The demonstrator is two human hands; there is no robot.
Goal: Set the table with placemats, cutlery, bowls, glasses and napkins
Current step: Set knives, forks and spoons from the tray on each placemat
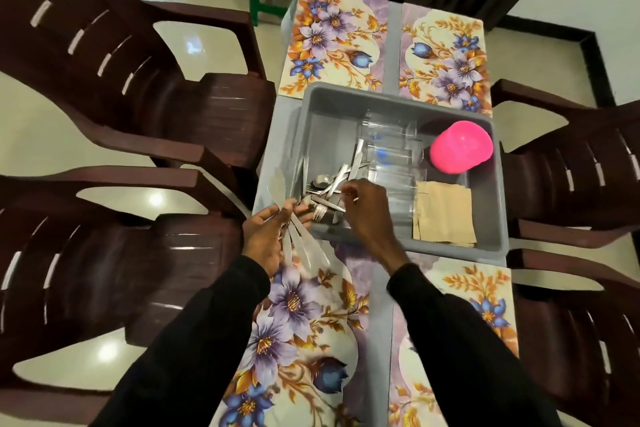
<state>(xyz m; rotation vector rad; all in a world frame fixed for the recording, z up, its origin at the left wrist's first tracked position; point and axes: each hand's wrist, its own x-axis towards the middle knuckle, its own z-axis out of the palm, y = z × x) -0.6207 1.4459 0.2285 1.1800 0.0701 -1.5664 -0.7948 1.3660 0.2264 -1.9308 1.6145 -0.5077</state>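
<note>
Steel cutlery (pixel 329 191) heaped loose in grey tub (pixel 498 218) at mid-table; left hand (pixel 266 236) clamped round a fan of knives (pixel 301 246) beside the tub's rim; right hand (pixel 363 208) curled over the heap, touching it; grip not discernible

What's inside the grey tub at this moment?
In the grey tub: loose cutlery at left, clear glasses in the middle, an upturned pink bowl and tan napkins at right. The right hand covers some cutlery; anything beneath the bowl is hidden.
</note>
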